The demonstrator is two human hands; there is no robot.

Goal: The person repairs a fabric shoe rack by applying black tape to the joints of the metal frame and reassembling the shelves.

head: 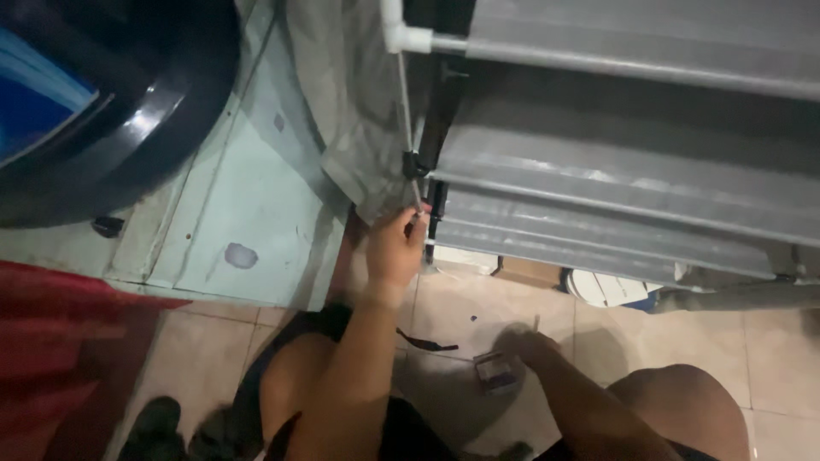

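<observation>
I count two hands: left hand (397, 243), right hand (523, 343). Three grey fabric shelves (632, 175) on one rack. One small box (497, 372) on the floor; one white pipe joint (401, 30).

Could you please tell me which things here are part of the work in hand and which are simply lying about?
In use:
- left hand gripping the thin metal rod
- grey fabric shelf rack
- right hand low over the floor, blurred
- small dark object beside it

Lying about:
- black tub
- red cloth
- cardboard box
</observation>
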